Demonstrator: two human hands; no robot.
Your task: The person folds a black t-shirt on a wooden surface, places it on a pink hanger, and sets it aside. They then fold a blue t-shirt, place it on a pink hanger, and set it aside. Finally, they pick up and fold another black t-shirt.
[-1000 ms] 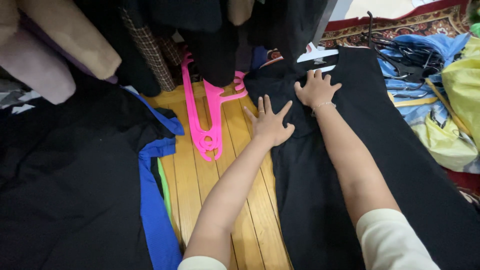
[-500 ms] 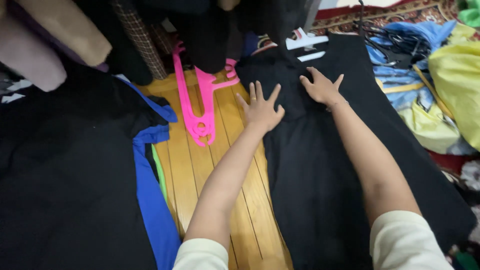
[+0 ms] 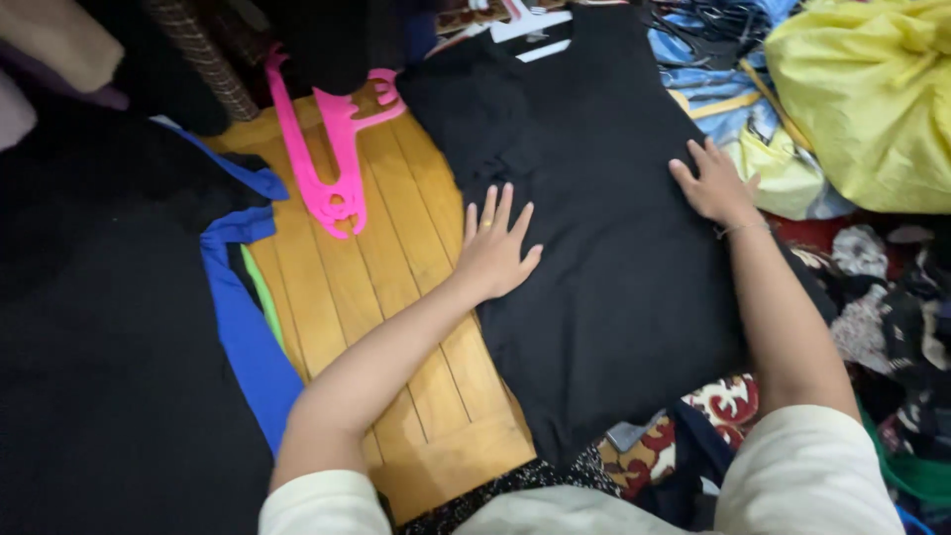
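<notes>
A black garment (image 3: 594, 248) lies spread flat across the wooden floor (image 3: 396, 297), with a white hanger (image 3: 530, 25) at its neck at the top. My left hand (image 3: 492, 248) rests palm down on the garment's left edge, fingers spread. Flat on the right edge of the same cloth lies my right hand (image 3: 715, 184), fingers apart. Neither hand grips anything.
Pink plastic hangers (image 3: 327, 149) lie on the floor left of the garment. Dark clothing with a blue trim (image 3: 243, 327) covers the left side. A yellow bundle (image 3: 872, 99) and blue cloth (image 3: 703, 89) sit at the right, patterned fabric (image 3: 723, 406) near my lap.
Both hands have slid down the garment toward me and moved apart, the right hand going out to the right edge. The view has shifted so the garment's lower half shows.
</notes>
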